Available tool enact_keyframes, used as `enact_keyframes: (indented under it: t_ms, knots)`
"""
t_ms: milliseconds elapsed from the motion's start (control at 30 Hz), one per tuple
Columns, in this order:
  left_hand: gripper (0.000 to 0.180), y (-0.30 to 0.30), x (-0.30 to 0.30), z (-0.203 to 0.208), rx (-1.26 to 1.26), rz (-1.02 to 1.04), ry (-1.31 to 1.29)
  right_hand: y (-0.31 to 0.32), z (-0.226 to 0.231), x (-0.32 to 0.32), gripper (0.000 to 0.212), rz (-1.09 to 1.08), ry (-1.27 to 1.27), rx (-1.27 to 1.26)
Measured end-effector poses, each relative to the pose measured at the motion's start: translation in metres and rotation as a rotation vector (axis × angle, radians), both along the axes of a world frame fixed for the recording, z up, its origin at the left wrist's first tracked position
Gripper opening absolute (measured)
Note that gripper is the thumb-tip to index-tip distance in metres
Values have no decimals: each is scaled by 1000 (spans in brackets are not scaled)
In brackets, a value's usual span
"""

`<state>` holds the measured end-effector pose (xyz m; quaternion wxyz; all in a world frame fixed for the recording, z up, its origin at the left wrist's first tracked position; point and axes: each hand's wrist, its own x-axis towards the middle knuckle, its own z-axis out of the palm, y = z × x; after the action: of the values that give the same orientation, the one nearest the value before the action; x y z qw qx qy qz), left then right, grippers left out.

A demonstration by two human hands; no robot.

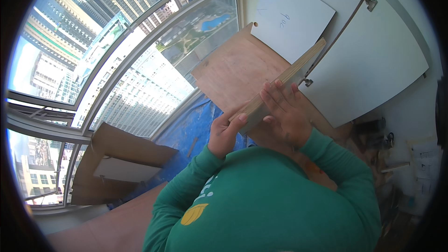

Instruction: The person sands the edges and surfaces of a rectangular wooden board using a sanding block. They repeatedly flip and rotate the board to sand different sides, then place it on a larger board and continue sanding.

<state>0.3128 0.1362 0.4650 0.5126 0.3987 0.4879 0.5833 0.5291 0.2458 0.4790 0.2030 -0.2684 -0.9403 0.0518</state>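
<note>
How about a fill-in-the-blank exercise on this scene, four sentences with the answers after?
1. The person's left hand grips the near end of a long, straight board with a bare wooden edge; the open hand beside it is the ____ one.
2. Both long fabric sleeves are ____ in colour.
3. The crumpled plastic floor sheet is ____ in colour.
4. The large, metal-framed windows stand on the picture's ____ side.

Missing words: right; green; blue; left.

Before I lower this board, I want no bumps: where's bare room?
The brown sheet looks bare between window, holed white panel and held board; likewise the blue covering between window and thin strip. Crowded: jumbled items beyond the right sleeve.
</note>
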Motion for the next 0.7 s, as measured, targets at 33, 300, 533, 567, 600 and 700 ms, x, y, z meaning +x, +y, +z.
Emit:
enact_keyframes:
  t_ms: [33,300,533,567,600,700]
  knots:
    - [46,0,2,1,16,21,-15,5,-1,2,62,-18,11,-1]
    - [47,6,10,-2,112,66,-110,70,-10,32,58,-188,129,49]
    - [48,5,12,-7,125,78,-123,143,-23,69,58,-314,246,79]
    - [48,5,12,-8,131,74,-124,154,-27,76,59,-342,257,80]
    - [48,5,12,-8,125,78,-116,166,-31,83,60,-372,265,80]
    - [48,3,12,-8,121,84,-111,203,-46,101,63,-470,339,-12]
